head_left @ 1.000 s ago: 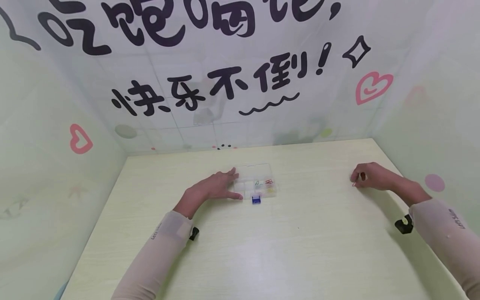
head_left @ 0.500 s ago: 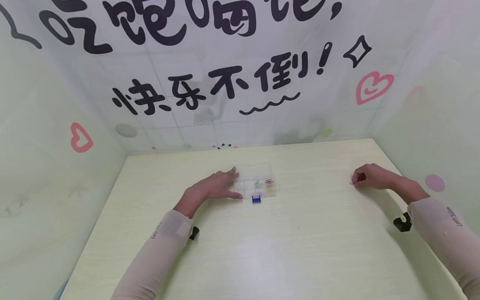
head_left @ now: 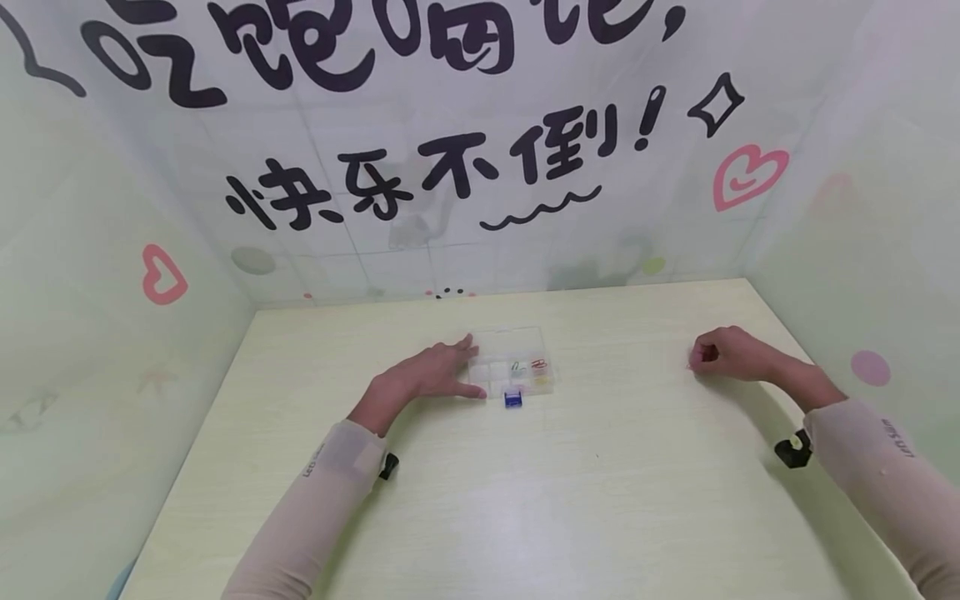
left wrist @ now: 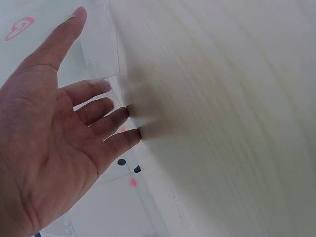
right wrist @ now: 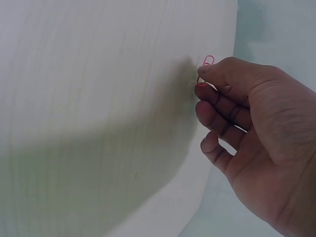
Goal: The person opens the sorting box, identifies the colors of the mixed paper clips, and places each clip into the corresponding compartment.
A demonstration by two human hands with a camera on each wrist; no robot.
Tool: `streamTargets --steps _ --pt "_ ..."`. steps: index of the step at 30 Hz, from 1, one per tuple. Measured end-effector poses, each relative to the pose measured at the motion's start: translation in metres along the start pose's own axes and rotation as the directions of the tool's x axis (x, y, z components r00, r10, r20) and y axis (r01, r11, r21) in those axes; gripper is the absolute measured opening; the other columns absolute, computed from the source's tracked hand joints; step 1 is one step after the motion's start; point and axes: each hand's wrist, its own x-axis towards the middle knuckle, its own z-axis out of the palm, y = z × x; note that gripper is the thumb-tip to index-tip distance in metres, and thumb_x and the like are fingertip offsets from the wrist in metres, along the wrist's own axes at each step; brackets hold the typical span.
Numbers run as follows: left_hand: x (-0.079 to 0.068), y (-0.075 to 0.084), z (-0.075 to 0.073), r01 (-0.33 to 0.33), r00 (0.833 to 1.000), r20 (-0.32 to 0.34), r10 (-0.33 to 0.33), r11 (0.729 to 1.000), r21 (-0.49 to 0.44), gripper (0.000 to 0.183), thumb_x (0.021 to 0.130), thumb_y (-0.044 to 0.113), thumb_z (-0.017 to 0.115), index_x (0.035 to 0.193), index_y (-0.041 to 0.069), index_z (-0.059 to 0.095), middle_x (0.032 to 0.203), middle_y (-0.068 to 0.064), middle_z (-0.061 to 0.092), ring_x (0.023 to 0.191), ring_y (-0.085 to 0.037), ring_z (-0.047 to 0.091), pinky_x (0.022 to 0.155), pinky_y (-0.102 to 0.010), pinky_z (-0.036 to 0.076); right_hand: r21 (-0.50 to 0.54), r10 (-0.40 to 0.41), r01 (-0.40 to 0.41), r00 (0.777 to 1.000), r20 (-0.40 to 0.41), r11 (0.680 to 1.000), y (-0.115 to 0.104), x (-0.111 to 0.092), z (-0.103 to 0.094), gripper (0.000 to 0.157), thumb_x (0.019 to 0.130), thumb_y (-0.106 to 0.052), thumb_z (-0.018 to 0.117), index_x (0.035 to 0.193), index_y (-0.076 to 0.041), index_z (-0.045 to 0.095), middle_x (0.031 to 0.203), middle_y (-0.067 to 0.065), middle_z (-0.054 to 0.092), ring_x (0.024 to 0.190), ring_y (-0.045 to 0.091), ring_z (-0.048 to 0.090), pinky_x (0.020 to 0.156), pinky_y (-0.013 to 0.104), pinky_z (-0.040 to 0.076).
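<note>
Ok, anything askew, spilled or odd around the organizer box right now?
Nothing spilled. The clear organizer box sits flat, steadied by the left hand. One small blue item lies outside it at the near edge. The right hand pinches a pink paper clip well off to the side.

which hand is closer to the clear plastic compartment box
Left. The left hand rests flat against the left edge of the clear plastic compartment box. The right hand is far off to the box's right, pinching a pink paper clip.
</note>
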Motion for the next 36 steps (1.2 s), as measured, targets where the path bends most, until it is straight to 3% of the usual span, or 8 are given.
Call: streamTargets --steps 7,15,36 --pt "0.0 -0.001 0.001 -0.012 1.0 -0.002 0.012 1.0 -0.005 0.099 0.094 0.061 0.073 0.166 0.007 0.032 0.176 -0.013 0.018 0.158 -0.04 0.029 0.126 -0.052 0.031 -0.008 -0.084 0.084 0.995 -0.053 0.996 -0.013 0.01 0.002 0.022 0.09 0.002 0.079 0.08 -0.016 0.07 0.075 -0.011 0.063 0.072 0.002 0.053 0.067 0.024 0.048" --pt "0.0 0.0 -0.001 -0.013 1.0 -0.001 0.013 1.0 -0.012 0.098 0.095 0.061 0.073 0.167 0.008 0.032 0.176 -0.012 0.018 0.157 -0.04 0.029 0.125 -0.053 0.032 -0.01 -0.146 0.146 0.988 -0.051 0.989 -0.031 0.024 0.006 0.023 0.091 0.003 0.076 0.081 -0.017 0.069 0.076 -0.013 0.063 0.073 0.001 0.056 0.068 0.024 0.05" --pt "-0.001 0.0 0.002 -0.022 1.0 -0.017 0.022 1.0 -0.015 0.097 0.095 0.06 0.073 0.166 0.006 0.033 0.175 -0.014 0.018 0.157 -0.04 0.03 0.125 -0.052 0.033 0.001 -0.29 0.29 0.957 -0.018 0.957 -0.109 0.063 0.014 0.017 0.095 -0.002 0.076 0.085 -0.014 0.07 0.08 -0.011 0.065 0.076 0.007 0.058 0.07 0.029 0.053"
